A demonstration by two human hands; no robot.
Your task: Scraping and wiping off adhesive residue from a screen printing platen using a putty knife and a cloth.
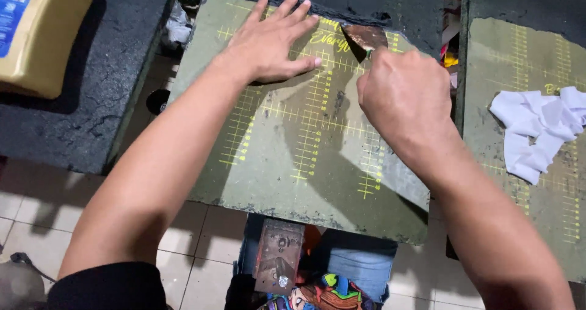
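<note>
The left forearm (pixel 152 175) reached forward, left hand (pixel 271 41) splayed flat on the gridded platen (pixel 293 163); the right hand (pixel 406 96) clenched a scraper (pixel 365 38), whose blade could have slipped toward those fingers.

— What lies on the middle printing platen (pixel 293 163)?

— The left hand (pixel 271 38), flat near its far edge; the right hand (pixel 406 96) is just beside it, to the right, gripping a scraper (pixel 365 40).

— And around it?

— A jug (pixel 38 35) on the left platen (pixel 91 102), a crumpled cloth (pixel 537 130) on the right platen (pixel 525 59), floor tiles (pixel 201 249) below.
</note>
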